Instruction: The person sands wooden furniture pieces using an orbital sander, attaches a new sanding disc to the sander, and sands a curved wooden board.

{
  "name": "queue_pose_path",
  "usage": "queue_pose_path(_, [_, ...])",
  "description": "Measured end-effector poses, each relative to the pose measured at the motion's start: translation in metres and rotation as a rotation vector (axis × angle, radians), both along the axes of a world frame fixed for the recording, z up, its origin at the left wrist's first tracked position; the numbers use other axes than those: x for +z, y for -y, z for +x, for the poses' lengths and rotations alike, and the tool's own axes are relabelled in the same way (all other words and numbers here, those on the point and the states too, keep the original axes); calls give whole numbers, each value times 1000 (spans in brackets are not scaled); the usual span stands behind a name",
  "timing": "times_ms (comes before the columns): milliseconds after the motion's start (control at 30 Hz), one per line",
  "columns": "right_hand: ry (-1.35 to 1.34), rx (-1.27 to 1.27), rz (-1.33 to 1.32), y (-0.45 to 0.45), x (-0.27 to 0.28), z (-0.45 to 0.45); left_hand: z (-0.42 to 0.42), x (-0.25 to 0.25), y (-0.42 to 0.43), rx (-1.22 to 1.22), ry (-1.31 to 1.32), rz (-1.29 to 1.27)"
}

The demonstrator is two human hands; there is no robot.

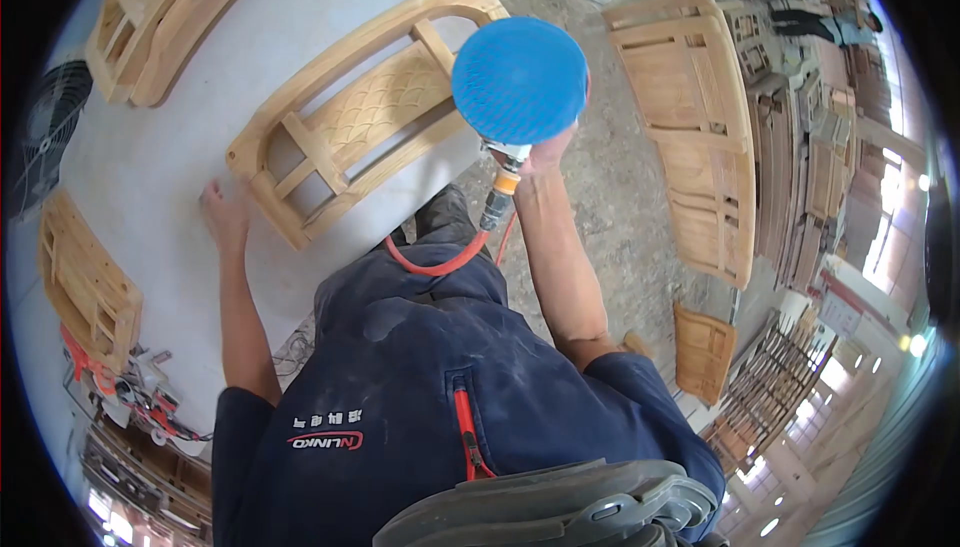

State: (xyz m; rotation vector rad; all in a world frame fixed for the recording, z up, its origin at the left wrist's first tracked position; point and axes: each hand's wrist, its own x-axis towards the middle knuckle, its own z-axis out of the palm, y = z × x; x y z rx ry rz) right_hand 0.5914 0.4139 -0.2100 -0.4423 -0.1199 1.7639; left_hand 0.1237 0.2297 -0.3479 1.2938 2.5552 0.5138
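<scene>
Clearly, the right hand (553, 150) is closed around a sander (520, 77) at twelve o'clock, its blue round face turned up to the camera; most of the fingers are hidden behind the disc. The left hand (228, 219), at nine o'clock, holds nothing, its fingers loosely curled just beside the near end of a wooden frame (380, 112); whether it touches the counter (150, 167) I cannot tell. That frame lies on the counter at eleven o'clock, its middle panel carved with scales, its far end partly covered by the disc. A red hose (440, 268) loops below the sander toward six. Farther out, more wooden pieces (190, 17) sit at ten, a black fan (55, 127) between nine and ten, and tall panels (690, 137) at two.
</scene>
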Motion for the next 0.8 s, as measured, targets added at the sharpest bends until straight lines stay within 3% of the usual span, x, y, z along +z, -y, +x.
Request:
queue_pose_path(100, [-32,38,56,-6,-17,10,54,50,-19,89,-163,156])
queue_pose_path(167, [-79,94,84,-10,-16,4,94,86,-47,91,312,415])
queue_pose_path(233, [119,59,-30,-10,0,-6,143,148,-83,-113,479,439])
queue_pose_path(300, [157,78,-24,-11,7,-13,184,183,-115,-269,674,570])
queue_pose_path(400, [215,157,64,-15,13,-16,238,227,-148,-448,850,539])
queue_pose_path(467, [343,218,156,-16,26,-20,257,238,-152,-460,928,499])
queue_pose_path(533, [390,282,225,-21,26,-13,265,242,-151,-550,801,385])
queue_pose_path(600, [479,352,282,-22,24,-3,266,237,-145,-613,756,449])
queue_pose_path(700, [320,311,244,-19,20,1,262,234,-139,-727,711,533])
queue_pose_path(800, [363,331,296,-20,27,4,246,238,-136,-798,748,544])
